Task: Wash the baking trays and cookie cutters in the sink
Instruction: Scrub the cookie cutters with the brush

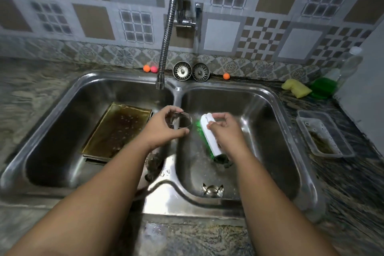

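Note:
My left hand [164,129] grips a round metal cookie cutter [182,119] over the divider of a steel double sink [286,110]. Just to its right, my right hand [226,129] holds a white-handled brush with green bristles [209,135], the bristles facing the cutter. A stained, greasy baking tray [118,131] leans in the left basin. A flower-shaped metal cookie cutter [212,190] lies at the near end of the right basin. A dark small object [153,164] sits on the divider under my left forearm; I cannot tell what it is.
A flexible chrome tap [166,48] hangs over the divider. Two sink strainers [191,71] stand at the back rim beside small orange and pink balls [149,68]. On the right counter are a yellow sponge [297,88], a green soap bottle [324,87] and a clear plastic container [324,133].

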